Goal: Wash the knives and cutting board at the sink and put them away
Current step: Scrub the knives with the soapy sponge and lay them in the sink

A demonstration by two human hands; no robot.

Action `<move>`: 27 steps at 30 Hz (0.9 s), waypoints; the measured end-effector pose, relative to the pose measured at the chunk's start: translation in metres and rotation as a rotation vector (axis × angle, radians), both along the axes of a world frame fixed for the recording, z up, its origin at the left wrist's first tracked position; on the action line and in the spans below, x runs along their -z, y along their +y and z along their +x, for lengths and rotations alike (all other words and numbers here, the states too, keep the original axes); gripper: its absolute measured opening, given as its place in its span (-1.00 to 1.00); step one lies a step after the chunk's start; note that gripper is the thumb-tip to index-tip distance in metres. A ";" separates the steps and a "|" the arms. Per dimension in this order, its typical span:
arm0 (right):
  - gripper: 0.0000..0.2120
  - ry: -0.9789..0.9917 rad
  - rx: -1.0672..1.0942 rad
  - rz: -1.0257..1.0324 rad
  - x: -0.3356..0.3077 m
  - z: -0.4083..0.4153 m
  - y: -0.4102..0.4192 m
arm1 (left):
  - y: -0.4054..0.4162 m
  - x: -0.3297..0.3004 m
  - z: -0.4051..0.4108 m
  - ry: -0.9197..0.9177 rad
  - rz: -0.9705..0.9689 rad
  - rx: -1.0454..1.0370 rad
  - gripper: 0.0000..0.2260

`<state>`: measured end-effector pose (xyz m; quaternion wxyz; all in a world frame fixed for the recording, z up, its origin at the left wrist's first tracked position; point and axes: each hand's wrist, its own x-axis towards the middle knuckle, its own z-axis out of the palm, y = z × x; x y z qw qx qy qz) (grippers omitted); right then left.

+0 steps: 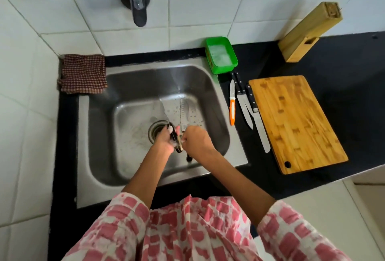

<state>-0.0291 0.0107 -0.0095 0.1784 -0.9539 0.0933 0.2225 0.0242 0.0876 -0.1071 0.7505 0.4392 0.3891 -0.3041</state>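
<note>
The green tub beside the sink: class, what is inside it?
The green tub holds pale, foamy liquid, probably soapy water. The foam covers the bottom, so whether anything lies beneath it cannot be seen.

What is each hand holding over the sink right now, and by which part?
The left hand grips a dark-handled knife by its soapy handle; the right hand grips the wide steel-bladed knife by its handle.
</note>
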 end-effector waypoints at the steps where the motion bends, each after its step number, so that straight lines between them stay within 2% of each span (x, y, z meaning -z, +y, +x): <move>1: -0.79 -0.003 0.026 -0.002 0.003 0.003 -0.005 | -0.006 0.008 -0.001 0.001 0.030 0.027 -0.70; 4: -0.86 -0.015 0.132 0.060 0.019 0.016 -0.021 | -0.024 0.034 -0.007 -0.038 0.149 0.168 -0.79; 7: -0.75 -0.033 0.266 0.186 0.031 0.023 -0.035 | -0.033 0.060 -0.013 -0.034 0.221 0.278 -0.62; 8: -0.72 -0.051 0.318 0.242 0.033 0.025 -0.041 | -0.035 0.067 -0.012 -0.028 0.213 0.295 -0.63; 11: -0.83 -0.064 0.453 0.437 0.034 0.026 -0.057 | -0.039 0.066 -0.011 -0.063 0.231 0.360 -0.71; 13: -0.84 -0.075 0.591 0.622 0.027 0.026 -0.069 | -0.047 0.050 -0.007 -0.190 0.360 0.369 -0.76; 15: -0.77 -0.102 0.792 0.885 0.012 0.026 -0.087 | -0.062 0.023 -0.006 -0.428 0.531 0.379 -0.80; 17: -0.75 -0.195 0.938 1.072 -0.004 0.026 -0.109 | -0.085 -0.005 -0.006 -0.630 0.689 0.520 -0.78; 19: -0.75 -0.300 1.007 1.125 -0.017 0.026 -0.134 | -0.114 -0.028 -0.002 -0.789 0.834 0.647 -0.74; 21: -0.76 -0.375 1.054 1.143 -0.024 0.026 -0.156 | -0.143 -0.046 0.003 -0.857 0.932 0.738 -0.71; 24: -0.76 -0.425 1.109 1.121 -0.028 0.023 -0.176 | -0.172 -0.055 0.005 -0.826 1.011 0.898 -0.64; 27: -0.76 -0.455 1.095 1.087 -0.029 0.019 -0.187 | -0.175 -0.052 0.000 -0.770 1.061 0.918 -0.71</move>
